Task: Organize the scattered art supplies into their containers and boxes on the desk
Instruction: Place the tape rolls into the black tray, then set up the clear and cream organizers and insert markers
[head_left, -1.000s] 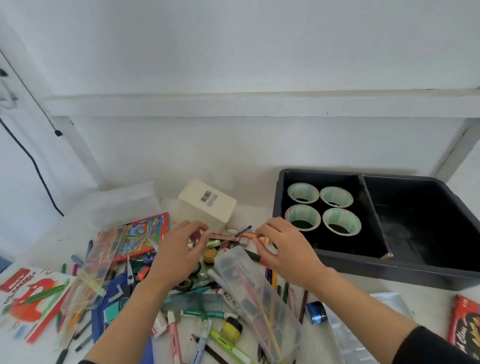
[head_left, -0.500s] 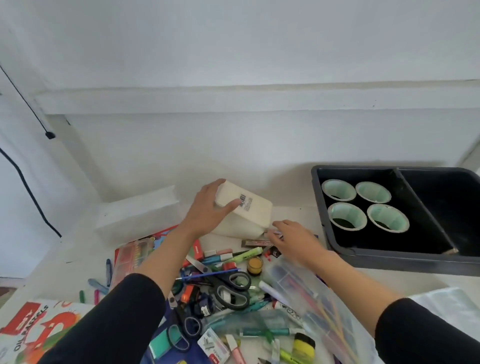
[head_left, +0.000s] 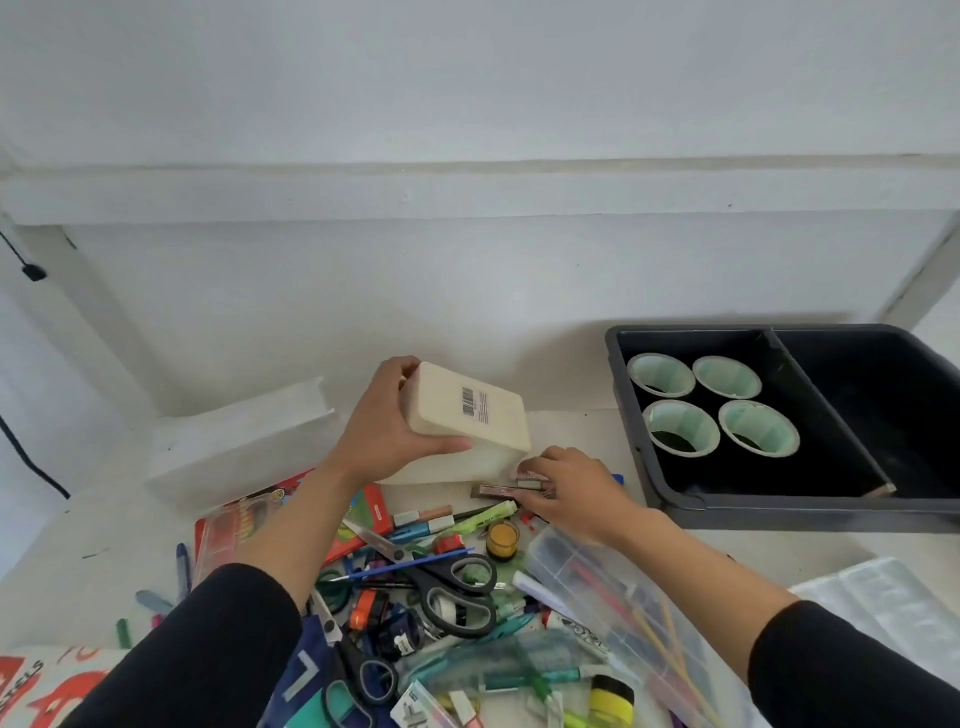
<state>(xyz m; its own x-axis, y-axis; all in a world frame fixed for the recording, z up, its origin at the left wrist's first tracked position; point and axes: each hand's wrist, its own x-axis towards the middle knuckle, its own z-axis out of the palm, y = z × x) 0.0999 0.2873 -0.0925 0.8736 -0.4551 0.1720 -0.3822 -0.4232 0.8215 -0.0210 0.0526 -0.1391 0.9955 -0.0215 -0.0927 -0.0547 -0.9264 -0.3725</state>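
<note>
**Desk check: cream box in hand, clutter close by**

Desk (head_left: 769, 551) surface is off-white and backs onto a plain pale wall (head_left: 467, 104).

Head view, the only view. The landmark is the grey tray (head_left: 779, 512), at the back right, with two compartments. Its left compartment holds four pale green cups (head_left: 680, 428); the other shows nothing inside.

The cream box (head_left: 467, 410) is tilted, barcode label facing up, a little to the left of the tray and apart from it. The left hand (head_left: 384, 436) grips it, thumb along the near edge and fingers curled over the far end. Whether its lower edge touches the desk cannot be told.

The right hand (head_left: 571, 493) lies palm down between box and tray, fingertips on small flat sticks (head_left: 493, 491). A pinch cannot be confirmed.

Handling, as a judgement: the box looks rigid, smooth-sided and probably light. A one-handed hold across its width appears adequate, though the smooth faces may slip.

Clearance: bare desk lies in front of the tray and in the gap to its left. Further left and forward of the tray, scissors (head_left: 457, 592), pens and a clear case (head_left: 623, 613) crowd the surface. Setting the box down there risks a snag.
</note>
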